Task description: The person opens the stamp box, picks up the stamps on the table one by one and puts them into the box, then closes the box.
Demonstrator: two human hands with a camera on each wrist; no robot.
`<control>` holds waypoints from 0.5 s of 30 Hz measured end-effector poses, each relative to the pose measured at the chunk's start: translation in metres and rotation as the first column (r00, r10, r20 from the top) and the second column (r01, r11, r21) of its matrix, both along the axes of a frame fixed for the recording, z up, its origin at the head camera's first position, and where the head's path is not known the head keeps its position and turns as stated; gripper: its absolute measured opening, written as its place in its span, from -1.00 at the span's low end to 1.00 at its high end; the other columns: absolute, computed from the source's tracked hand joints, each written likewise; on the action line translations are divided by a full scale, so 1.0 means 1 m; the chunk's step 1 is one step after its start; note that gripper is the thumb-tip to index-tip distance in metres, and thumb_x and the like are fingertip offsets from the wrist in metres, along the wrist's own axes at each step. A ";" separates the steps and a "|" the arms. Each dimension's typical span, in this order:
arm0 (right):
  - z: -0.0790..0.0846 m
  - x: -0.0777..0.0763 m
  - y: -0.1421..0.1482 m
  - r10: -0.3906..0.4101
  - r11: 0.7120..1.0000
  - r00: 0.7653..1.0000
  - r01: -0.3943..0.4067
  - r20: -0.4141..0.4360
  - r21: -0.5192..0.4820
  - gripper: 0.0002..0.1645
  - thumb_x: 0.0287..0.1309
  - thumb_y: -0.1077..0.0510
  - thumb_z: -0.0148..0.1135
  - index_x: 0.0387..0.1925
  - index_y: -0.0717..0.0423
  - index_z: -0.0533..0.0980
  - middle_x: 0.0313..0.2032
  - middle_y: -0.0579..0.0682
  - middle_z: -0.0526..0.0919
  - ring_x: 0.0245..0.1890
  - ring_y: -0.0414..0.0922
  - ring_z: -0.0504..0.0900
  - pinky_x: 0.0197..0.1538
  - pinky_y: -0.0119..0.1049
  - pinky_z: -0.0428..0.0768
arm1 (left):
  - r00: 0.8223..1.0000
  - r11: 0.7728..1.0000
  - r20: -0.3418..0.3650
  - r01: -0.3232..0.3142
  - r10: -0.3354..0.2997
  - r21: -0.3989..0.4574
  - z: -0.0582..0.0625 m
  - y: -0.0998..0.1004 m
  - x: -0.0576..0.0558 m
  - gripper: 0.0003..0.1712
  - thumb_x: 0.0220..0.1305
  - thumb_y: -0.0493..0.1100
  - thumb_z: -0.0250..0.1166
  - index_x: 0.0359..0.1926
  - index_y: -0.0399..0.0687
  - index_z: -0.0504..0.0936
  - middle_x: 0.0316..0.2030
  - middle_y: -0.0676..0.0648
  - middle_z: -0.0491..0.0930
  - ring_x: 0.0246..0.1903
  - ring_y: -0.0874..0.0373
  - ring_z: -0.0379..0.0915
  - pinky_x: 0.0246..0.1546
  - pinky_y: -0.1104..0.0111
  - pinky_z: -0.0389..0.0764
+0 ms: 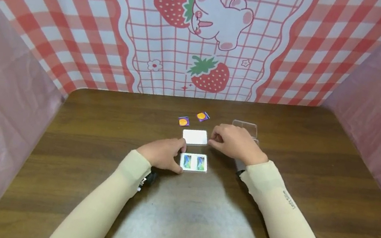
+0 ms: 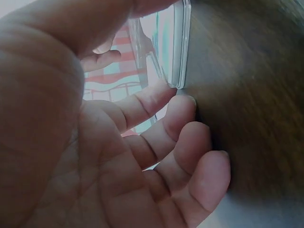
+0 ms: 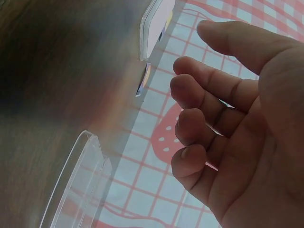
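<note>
In the head view, a flat white clear-edged case [image 1: 194,162] with two small green-and-blue pictures lies on the table. My left hand [image 1: 164,153] holds it at its left end, thumb at the near corner and index finger at the far one. The left wrist view shows the case [image 2: 179,47] edge-on between thumb and index finger. Just beyond lies a plain white flat piece [image 1: 195,137]. To its right hovers my right hand [image 1: 235,142], fingers loosely bent. Nothing sits between its thumb and fingers in the right wrist view.
Two small purple-and-orange cards [image 1: 183,121] lie beyond the white piece. A clear plastic box [image 1: 247,127] with its lid raised stands behind my right hand, partly hidden by it. A red-checked strawberry cloth [image 1: 209,47] hangs along the table's back edge.
</note>
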State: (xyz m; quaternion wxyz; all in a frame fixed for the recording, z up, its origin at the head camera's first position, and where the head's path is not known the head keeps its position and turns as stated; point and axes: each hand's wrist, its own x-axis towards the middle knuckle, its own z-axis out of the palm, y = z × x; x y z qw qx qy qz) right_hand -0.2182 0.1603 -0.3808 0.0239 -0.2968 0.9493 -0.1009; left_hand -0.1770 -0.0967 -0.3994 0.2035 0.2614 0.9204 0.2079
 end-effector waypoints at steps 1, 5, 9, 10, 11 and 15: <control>0.000 0.000 0.000 -0.002 1.000 1.000 0.002 0.001 0.002 -0.77 0.34 -0.10 0.37 -0.22 -0.04 0.66 -0.40 -0.16 0.58 -0.44 -0.19 0.49 -0.32 -0.23 0.51 | 1.000 1.000 0.000 0.005 -0.005 -0.001 0.000 0.000 0.000 -0.43 0.11 0.07 0.59 -0.03 -0.01 0.46 -0.21 0.00 0.52 -0.22 0.13 0.46 -0.13 0.24 0.50; -0.001 -0.002 0.001 -0.002 1.000 1.000 0.002 0.007 0.014 -0.74 0.35 -0.12 0.37 -0.23 -0.04 0.65 -0.42 -0.16 0.57 -0.45 -0.19 0.47 -0.33 -0.23 0.49 | 1.000 1.000 0.002 0.015 -0.015 -0.001 0.001 0.000 0.001 -0.42 0.10 0.08 0.59 -0.04 -0.03 0.46 -0.24 0.00 0.50 -0.26 0.11 0.42 -0.18 0.25 0.47; -0.001 -0.001 0.002 -0.003 1.000 1.000 0.002 0.019 0.018 -0.74 0.35 -0.13 0.36 -0.24 -0.04 0.64 -0.43 -0.16 0.55 -0.46 -0.19 0.46 -0.35 -0.24 0.47 | 1.000 1.000 0.010 0.013 -0.013 0.005 0.003 0.000 0.001 -0.41 0.10 0.07 0.59 -0.02 -0.04 0.46 -0.22 -0.01 0.50 -0.25 0.11 0.43 -0.17 0.25 0.48; 0.000 -0.001 0.002 -0.002 1.000 1.000 0.001 0.023 0.017 -0.74 0.35 -0.12 0.36 -0.24 -0.03 0.64 -0.43 -0.16 0.55 -0.46 -0.19 0.46 -0.35 -0.24 0.46 | 1.000 1.000 0.011 0.012 -0.012 0.004 0.003 0.000 0.002 -0.41 0.10 0.07 0.59 -0.02 -0.04 0.46 -0.22 -0.01 0.51 -0.25 0.11 0.43 -0.16 0.25 0.48; 0.000 -0.001 0.002 0.000 1.000 1.000 0.000 0.027 0.016 -0.74 0.35 -0.12 0.36 -0.24 -0.03 0.64 -0.43 -0.16 0.55 -0.46 -0.18 0.46 -0.35 -0.24 0.46 | 1.000 1.000 0.013 0.012 -0.012 0.003 0.003 0.001 0.002 -0.41 0.10 0.06 0.59 -0.02 -0.04 0.46 -0.21 -0.01 0.51 -0.24 0.11 0.43 -0.16 0.25 0.48; 0.001 0.001 0.002 0.004 1.000 1.000 -0.004 0.031 0.010 -0.74 0.35 -0.12 0.37 -0.25 -0.03 0.64 -0.43 -0.15 0.55 -0.47 -0.18 0.46 -0.36 -0.24 0.46 | 1.000 1.000 0.017 0.010 -0.010 -0.001 0.002 0.000 0.002 -0.42 0.10 0.06 0.59 -0.02 -0.03 0.46 -0.21 -0.01 0.51 -0.24 0.11 0.44 -0.15 0.25 0.49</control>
